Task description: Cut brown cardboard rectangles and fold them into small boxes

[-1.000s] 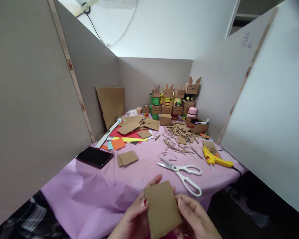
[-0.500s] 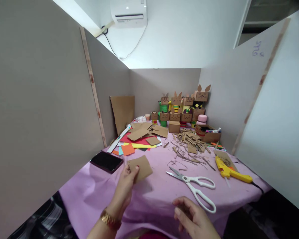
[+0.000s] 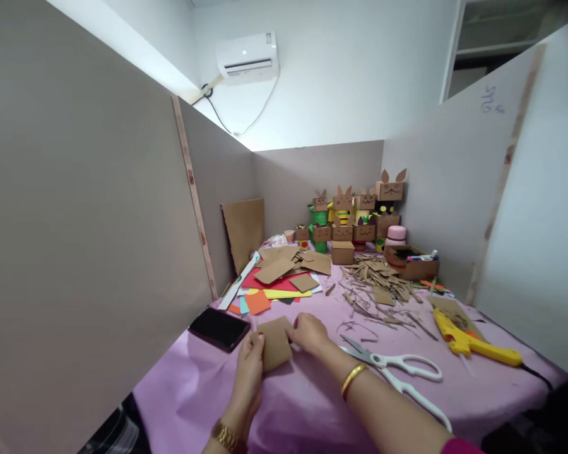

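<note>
A small square of brown cardboard (image 3: 276,345) is held up over the purple cloth. My left hand (image 3: 250,362) grips its left edge, thumb on the front face. At its right edge, my right hand (image 3: 310,333) has its fingers curled in a pinch; the fingertips are partly hidden. White-handled scissors (image 3: 381,362) lie with their blades parted, just right of my right forearm. A dark phone (image 3: 219,328) rests to the left of my left hand.
Cardboard sheets (image 3: 274,271) and coloured paper (image 3: 257,302) lie farther back. Cardboard scraps (image 3: 378,280) are heaped behind the scissors. A yellow glue gun (image 3: 473,343) lies on the right. Box-headed cardboard figures (image 3: 343,233) stand at the back, beside an open box (image 3: 414,268) of pens.
My right hand has moved up and left from the table's front to the cardboard's right edge. My left hand still holds the piece. The camera view has tilted up slightly.
</note>
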The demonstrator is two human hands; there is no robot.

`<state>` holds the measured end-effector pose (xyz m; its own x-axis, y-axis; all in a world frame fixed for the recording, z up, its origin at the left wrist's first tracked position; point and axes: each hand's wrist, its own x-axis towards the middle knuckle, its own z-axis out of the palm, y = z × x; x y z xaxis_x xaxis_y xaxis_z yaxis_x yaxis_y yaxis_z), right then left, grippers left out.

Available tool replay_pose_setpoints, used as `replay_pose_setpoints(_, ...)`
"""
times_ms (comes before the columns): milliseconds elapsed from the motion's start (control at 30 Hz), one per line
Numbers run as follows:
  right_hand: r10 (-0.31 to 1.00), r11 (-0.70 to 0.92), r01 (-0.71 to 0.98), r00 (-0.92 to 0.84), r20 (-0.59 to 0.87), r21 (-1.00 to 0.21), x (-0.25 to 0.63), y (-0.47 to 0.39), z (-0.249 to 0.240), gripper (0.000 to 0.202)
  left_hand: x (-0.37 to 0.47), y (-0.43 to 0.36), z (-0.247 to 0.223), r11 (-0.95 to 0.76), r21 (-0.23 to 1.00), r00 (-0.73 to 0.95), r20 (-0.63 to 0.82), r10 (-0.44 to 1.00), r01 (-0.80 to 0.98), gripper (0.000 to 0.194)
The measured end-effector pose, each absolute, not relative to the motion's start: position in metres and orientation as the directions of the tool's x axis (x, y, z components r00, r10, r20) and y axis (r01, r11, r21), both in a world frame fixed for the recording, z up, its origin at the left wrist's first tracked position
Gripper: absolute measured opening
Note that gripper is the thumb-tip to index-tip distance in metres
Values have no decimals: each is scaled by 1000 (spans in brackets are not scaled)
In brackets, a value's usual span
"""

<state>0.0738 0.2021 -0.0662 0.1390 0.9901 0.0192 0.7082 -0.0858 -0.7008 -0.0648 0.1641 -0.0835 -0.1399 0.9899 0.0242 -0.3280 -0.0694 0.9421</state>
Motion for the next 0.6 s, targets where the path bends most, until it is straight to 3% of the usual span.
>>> replay_pose_setpoints(167,990,-94,548,137,-22,-831,69,202,-78,15,-72,161,-85,-80,937,-125,39,991,-340,27)
replay_pose_setpoints(333,999,40,278,17,47,-960,89,163,-81,6,-73,151,-80,-94,927,-84,68,994,-364,39)
replay_pose_setpoints(467,985,175,128,-26,173,-976,111,121,-90,12,-47,141,-83,-86,937,63,114,992,-338,33)
replay_pose_setpoints(600,965,252,114,42,258,-961,132,99,-87,11,-17,135,-90,-126,951,147,173,974,-282,23)
